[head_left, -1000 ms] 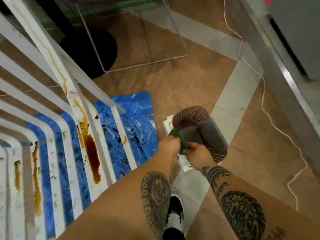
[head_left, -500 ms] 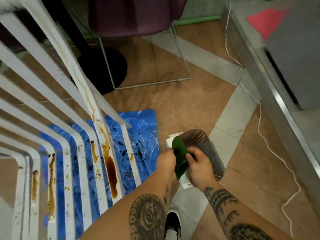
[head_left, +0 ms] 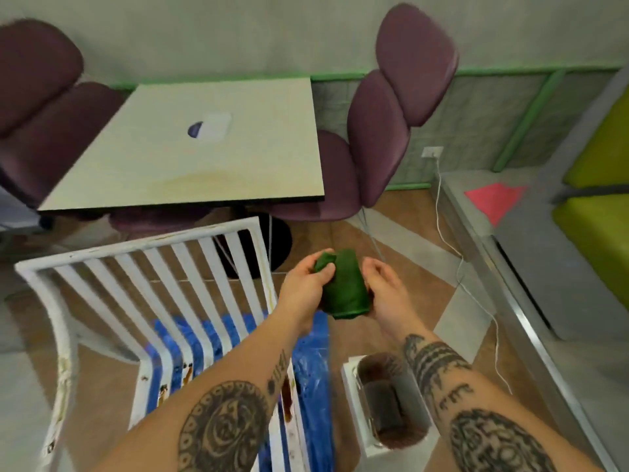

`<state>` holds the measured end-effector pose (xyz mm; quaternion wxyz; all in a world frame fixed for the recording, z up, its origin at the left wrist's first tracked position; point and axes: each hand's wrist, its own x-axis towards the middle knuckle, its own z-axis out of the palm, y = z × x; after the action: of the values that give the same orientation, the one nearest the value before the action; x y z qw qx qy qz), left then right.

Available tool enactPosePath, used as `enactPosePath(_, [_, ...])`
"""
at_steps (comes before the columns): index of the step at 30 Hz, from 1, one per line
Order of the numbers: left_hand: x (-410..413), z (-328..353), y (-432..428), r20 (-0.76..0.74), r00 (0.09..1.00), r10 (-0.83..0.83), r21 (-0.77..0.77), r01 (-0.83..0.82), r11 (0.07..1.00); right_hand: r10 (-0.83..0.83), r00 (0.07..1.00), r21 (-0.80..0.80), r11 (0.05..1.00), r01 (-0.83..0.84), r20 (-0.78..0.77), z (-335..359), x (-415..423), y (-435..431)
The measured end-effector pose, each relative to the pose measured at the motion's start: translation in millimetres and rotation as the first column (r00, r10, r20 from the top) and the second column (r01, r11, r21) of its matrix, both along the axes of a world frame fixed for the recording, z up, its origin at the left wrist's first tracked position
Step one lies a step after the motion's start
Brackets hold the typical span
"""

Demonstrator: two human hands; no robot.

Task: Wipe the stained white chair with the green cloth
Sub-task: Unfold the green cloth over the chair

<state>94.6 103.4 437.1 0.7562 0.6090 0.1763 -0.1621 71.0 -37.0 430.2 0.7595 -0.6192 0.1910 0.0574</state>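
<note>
Cloth (head_left: 345,289) now raised, seemingly folded, above chair (head_left: 143,253), both hands gripping.

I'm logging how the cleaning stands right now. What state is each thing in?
green cloth: bunched, held up between both hands, off the chair.
left hand: closed on the cloth.
right hand: closed on the cloth.
white chair: brown stains on its slats, not yet wiped.
blue plastic sheet: spread on the floor under the chair, spattered.
table: faint yellowish stain near its front edge.
</note>
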Motion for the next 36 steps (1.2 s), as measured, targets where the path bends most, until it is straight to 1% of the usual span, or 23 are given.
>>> enactPosePath(2, [-12,57,24,0.148,0.984,-0.099,0.068,0.090,0.994,0.097,0.990,-0.065,0.994,-0.091,0.103,47,-6,13])
enactPosePath(3, [-21,93,44,0.221,0.968,-0.121,0.139,0.091,0.986,0.163,0.973,-0.119,0.982,-0.145,0.161,79,-11,26])
enactPosePath(4, [-27,109,51,0.272,0.949,-0.158,0.215,0.100,0.972,0.191,0.962,-0.160,0.974,-0.161,0.197,90,-16,30])
enactPosePath(6, [-41,144,77,0.352,0.921,-0.170,0.355,0.036,0.934,0.217,0.934,-0.198,0.966,-0.164,0.285,119,-24,44])
enactPosePath(8, [-57,178,107,0.393,0.910,-0.129,0.403,-0.044,0.914,0.225,0.913,-0.161,0.971,-0.179,0.340,155,-36,65])
enactPosePath(12, [-90,236,172,0.433,0.895,-0.102,0.478,-0.132,0.869,0.256,0.868,-0.133,0.967,-0.219,0.426,215,-50,116])
enactPosePath(14, [-104,255,203,0.435,0.893,-0.120,0.527,-0.144,0.838,0.297,0.850,-0.114,0.955,-0.275,0.436,237,-56,142])
enactPosePath(16, [-115,269,232,0.444,0.886,-0.133,0.500,-0.122,0.858,0.364,0.815,-0.110,0.929,-0.354,0.451,256,-63,166])
enactPosePath(17, [-123,277,252,0.453,0.883,-0.127,0.470,-0.115,0.875,0.392,0.799,-0.135,0.918,-0.373,0.457,265,-67,183])
enactPosePath(19, [-129,290,275,0.443,0.893,-0.075,0.378,-0.111,0.919,0.437,0.795,-0.208,0.900,-0.384,0.421,276,-70,200])
enactPosePath(21, [-139,302,306,0.433,0.901,-0.027,0.261,-0.097,0.960,0.513,0.774,-0.308,0.854,-0.419,0.372,284,-77,225])
enactPosePath(22, [-143,307,322,0.430,0.902,-0.029,0.231,-0.079,0.970,0.549,0.765,-0.319,0.831,-0.455,0.338,287,-81,238])
enactPosePath(24, [-150,313,354,0.439,0.898,-0.026,0.212,-0.075,0.974,0.633,0.725,-0.293,0.771,-0.565,0.272,290,-85,259])
enactPosePath(26, [-156,311,384,0.450,0.892,-0.025,0.184,-0.066,0.981,0.760,0.629,-0.355,0.641,-0.681,0.166,292,-93,275])
enactPosePath(27, [-158,307,398,0.448,0.894,-0.030,0.182,-0.058,0.982,0.813,0.573,-0.411,0.559,-0.721,0.101,288,-97,282])
enactPosePath(28, [-161,300,410,0.440,0.897,-0.042,0.202,-0.053,0.978,0.841,0.539,-0.455,0.497,-0.739,0.043,283,-101,289])
enactPosePath(29, [-165,289,420,0.425,0.903,-0.058,0.240,-0.051,0.969,0.849,0.528,-0.462,0.475,-0.750,0.015,275,-105,296])
enactPosePath(30, [-168,276,429,0.404,0.912,-0.069,0.283,-0.054,0.958,0.836,0.549,-0.424,0.504,-0.753,0.019,266,-110,302])
enactPosePath(32, [-175,248,441,0.347,0.936,-0.059,0.348,-0.070,0.935,0.773,0.630,-0.319,0.616,-0.721,0.069,250,-122,316])
enactPosePath(33, [-178,235,444,0.311,0.950,-0.027,0.352,-0.089,0.932,0.740,0.667,-0.286,0.659,-0.695,0.086,245,-127,323])
enactPosePath(36, [-185,198,441,0.205,0.974,0.093,0.320,-0.157,0.935,0.684,0.724,-0.302,0.711,-0.635,0.088,230,-130,341])
